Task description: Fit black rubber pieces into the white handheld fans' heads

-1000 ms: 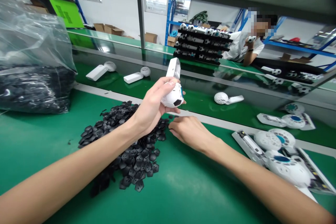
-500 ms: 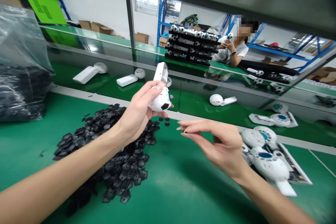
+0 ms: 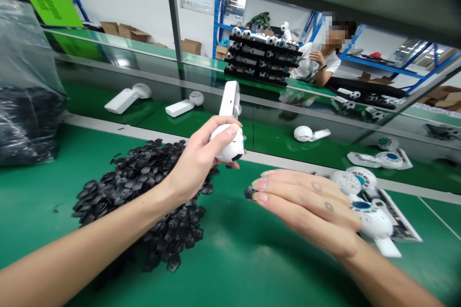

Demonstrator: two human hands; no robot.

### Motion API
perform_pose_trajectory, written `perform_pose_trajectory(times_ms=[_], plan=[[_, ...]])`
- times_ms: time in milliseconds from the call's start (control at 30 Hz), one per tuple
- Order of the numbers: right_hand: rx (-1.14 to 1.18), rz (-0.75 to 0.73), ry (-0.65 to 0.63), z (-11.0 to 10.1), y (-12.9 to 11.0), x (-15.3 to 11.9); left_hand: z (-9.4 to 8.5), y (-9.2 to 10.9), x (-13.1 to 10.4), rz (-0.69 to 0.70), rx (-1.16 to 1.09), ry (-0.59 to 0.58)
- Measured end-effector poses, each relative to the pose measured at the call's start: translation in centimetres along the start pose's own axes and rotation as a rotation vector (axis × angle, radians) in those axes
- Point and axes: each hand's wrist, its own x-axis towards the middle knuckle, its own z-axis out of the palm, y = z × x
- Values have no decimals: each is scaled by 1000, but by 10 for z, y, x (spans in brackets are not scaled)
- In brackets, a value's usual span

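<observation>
My left hand (image 3: 201, 156) is wrapped round a white device (image 3: 229, 98) with a flat handle pointing up and a round head that has a black patch low on its side. To the right, my right hand (image 3: 306, 206) is closed, palm down, with a black pentagon piece (image 3: 249, 193) at its fingertips. A large heap of black pentagon pieces (image 3: 137, 177) lies on the green table (image 3: 230, 259), partly behind my left forearm. Several white round parts (image 3: 376, 220) are piled beyond my right hand.
A plastic bag of black pieces (image 3: 27, 124) stands at the left. White devices (image 3: 122, 100) lie along the green strip (image 3: 266, 141) behind the table edge. Across it are a black rack (image 3: 261, 60) and a seated person (image 3: 313, 62). A metal frame crosses overhead.
My right hand has turned palm down, and the black piece at its fingertips now shows more. My left hand and the device are slightly lower and further right. The other person's hand is lower, without the device.
</observation>
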Motion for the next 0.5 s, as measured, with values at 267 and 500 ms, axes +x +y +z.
perform_pose_trajectory(times_ms=[267, 500], plan=[[553, 745, 343, 30, -9, 18, 2, -13, -9, 103, 139, -64], [885, 1043, 323, 33, -1, 25, 1, -14, -15, 228, 365, -50]])
